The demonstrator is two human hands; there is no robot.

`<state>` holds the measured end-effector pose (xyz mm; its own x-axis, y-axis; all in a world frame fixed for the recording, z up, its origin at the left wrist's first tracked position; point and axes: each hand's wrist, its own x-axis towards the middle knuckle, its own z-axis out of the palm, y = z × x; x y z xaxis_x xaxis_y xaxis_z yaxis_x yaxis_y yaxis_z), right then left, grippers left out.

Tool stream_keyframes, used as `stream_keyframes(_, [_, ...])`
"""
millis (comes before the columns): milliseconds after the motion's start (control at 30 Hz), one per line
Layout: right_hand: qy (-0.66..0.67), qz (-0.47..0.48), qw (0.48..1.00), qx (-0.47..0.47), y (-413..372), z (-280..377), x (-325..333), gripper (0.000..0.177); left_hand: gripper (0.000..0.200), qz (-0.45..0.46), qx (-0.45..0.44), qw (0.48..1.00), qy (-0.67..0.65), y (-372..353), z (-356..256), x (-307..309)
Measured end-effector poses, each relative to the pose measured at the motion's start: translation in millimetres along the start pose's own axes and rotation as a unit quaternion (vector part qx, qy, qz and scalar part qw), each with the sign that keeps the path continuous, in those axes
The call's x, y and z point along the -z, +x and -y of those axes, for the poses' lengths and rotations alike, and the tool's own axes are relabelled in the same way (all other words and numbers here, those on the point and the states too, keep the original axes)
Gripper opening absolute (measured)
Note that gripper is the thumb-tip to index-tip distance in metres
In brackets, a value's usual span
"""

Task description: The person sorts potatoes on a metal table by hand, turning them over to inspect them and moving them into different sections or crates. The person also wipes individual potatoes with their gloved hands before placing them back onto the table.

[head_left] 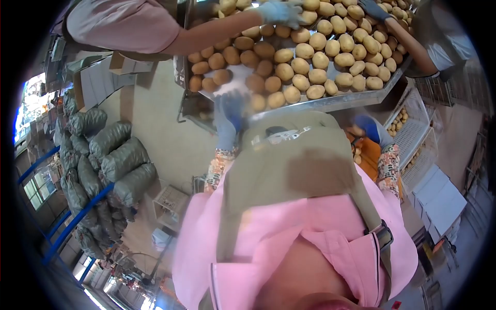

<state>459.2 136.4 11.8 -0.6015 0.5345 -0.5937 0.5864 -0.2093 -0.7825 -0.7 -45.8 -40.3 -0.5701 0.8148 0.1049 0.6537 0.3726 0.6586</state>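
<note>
Pale floor [168, 108] lies under a metal table [356, 101] bearing loosely spread potatoes [304, 50], which two co-workers [119, 26] reach over. Grey-green sacks [129, 160] are piled to the left; perforated white crates [411, 129] stand to the right. Near them, an orange container [369, 152] sits beside the gloved right hand [367, 126]; I cannot tell its finger spread or grip. Over the table's near edge, the gloved left hand [230, 116] is blurred, its finger spread and grip equally unclear
</note>
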Motion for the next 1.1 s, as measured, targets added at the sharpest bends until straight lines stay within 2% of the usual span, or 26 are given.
stream_keyframes(33, [0.004,-0.002,1.0,-0.005,-9.8,2.4,-1.5,0.026,0.043,0.001,-0.017,1.0,-0.011,4.4,-0.2,-1.4])
stream_keyframes(67, [-0.176,-0.002,0.975,-0.133,-20.8,12.9,-0.8,0.025,0.042,0.017,-0.025,0.998,-0.048,15.3,-6.2,-1.1])
stream_keyframes(100, [-0.349,0.0,0.902,-0.256,-27.6,20.4,-0.9,0.025,0.043,0.082,-0.024,0.996,-0.016,30.0,-39.0,11.8])
stream_keyframes(133, [-0.348,-0.001,0.901,-0.259,-23.9,18.5,-4.3,0.025,0.042,0.081,-0.08,0.993,0.038,36.3,-57.0,9.2])
stream_keyframes(167, [-0.161,-0.12,0.97,-0.141,-15.2,14.7,-11.0,0.025,0.042,0.081,-0.136,0.983,0.091,39.8,-68.1,0.3])
stream_keyframes(200, [0.039,-0.232,0.972,-0.013,-5.8,12.3,-19.1,0.025,0.043,0.114,-0.133,0.984,0.045,46.9,-66.9,-16.4])
stream_keyframes(233, [0.111,-0.209,0.971,-0.017,11.4,25.1,-31.6,0.03,0.044,0.146,-0.13,0.981,0.0,55.2,-63.3,-35.0])
stream_keyframes(300, [0.278,-0.146,0.949,-0.022,55.5,49.5,-58.0,0.032,0.058,0.213,-0.147,0.964,0.055,51.5,-55.9,-72.2])
stream_keyframes(367, [0.459,-0.076,0.884,-0.052,95.9,68.8,-92.6,0.033,0.063,0.289,-0.113,0.934,0.177,48.3,-77.4,-67.0])
stream_keyframes(433, [0.174,-0.003,0.984,0.041,120.6,59.1,-105.9,0.028,0.067,0.281,-0.143,0.94,0.13,47.0,-57.6,-55.7])
stream_keyframes(467, [0.037,0.011,0.994,0.1,129.5,66.3,-113.0,0.027,0.069,0.284,-0.114,0.934,0.182,43.1,-53.1,-49.8])
stream_keyframes(533, [0.024,0.019,0.999,0.029,132.0,91.5,-94.5,0.026,0.074,0.276,-0.027,0.939,0.204,38.9,-52.4,-23.9])
stream_keyframes(567, [-0.107,-0.085,0.986,0.093,111.6,136.0,-90.0,0.026,0.076,0.298,0.041,0.929,0.215,40.3,-68.5,1.1])
stream_keyframes(600, [-0.074,-0.135,0.967,0.203,141.8,86.4,-77.5,0.032,0.079,0.268,0.062,0.939,0.208,31.9,-47.1,5.8])
stream_keyframes(633, [-0.085,-0.219,0.965,0.117,154.5,96.9,-70.8,0.037,0.081,0.236,0.082,0.947,0.201,19.2,-9.4,4.2])
stream_keyframes(667, [-0.216,-0.28,0.927,0.126,156.1,107.1,-71.7,0.039,0.082,0.172,0.032,0.961,0.217,-2.8,41.8,-5.3])
stream_keyframes(733, [-0.395,-0.283,0.866,0.113,157.9,110.1,-90.9,0.041,0.076,0.147,0.037,0.973,0.174,-19.6,43.5,16.1])
stream_keyframes(767, [-0.449,-0.229,0.859,0.093,154.8,116.5,-106.8,0.041,0.075,0.12,0.037,0.982,0.139,-27.1,42.6,18.0])
stream_keyframes(800, [-0.503,-0.146,0.852,0.014,157.4,125.8,-121.4,0.044,0.075,0.118,0.038,0.982,0.142,-31.0,42.0,18.6])
stream_keyframes(833, [-0.45,-0.141,0.875,0.112,153.5,135.1,-130.3,0.04,0.072,0.078,0.043,0.987,0.137,-33.5,39.4,19.1])
stream_keyframes(900, [-0.391,-0.027,0.904,0.174,174.4,137.4,-120.0,0.035,0.068,0.038,0.052,0.989,0.132,-34.1,33.2,11.1])
stream_keyframes(933, [-0.389,-0.023,0.904,0.175,187.2,140.7,-116.0,0.035,0.067,0.02,0.091,0.992,0.087,-29.0,25.5,6.7])
stream_keyframes(967, [-0.366,-0.078,0.909,0.184,201.7,146.1,-109.8,0.037,0.066,0.002,0.129,0.991,0.042,-21.5,15.7,4.8])
stream_keyframes(1000, [-0.345,-0.134,0.909,0.193,217.1,152.7,-100.8,0.039,0.08,0.055,0.172,0.983,-0.042,-11.9,6.6,3.9])
stream_keyframes(1033, [-0.323,-0.19,0.904,0.203,232.5,160.8,-91.5,0.041,0.08,0.053,0.173,0.983,-0.043,2.0,-10.5,3.6])
stream_keyframes(1100, [-0.275,-0.298,0.887,0.222,249.2,169.7,-84.0,0.045,0.083,0.128,0.238,0.96,0.074,21.5,-39.4,-4.1])
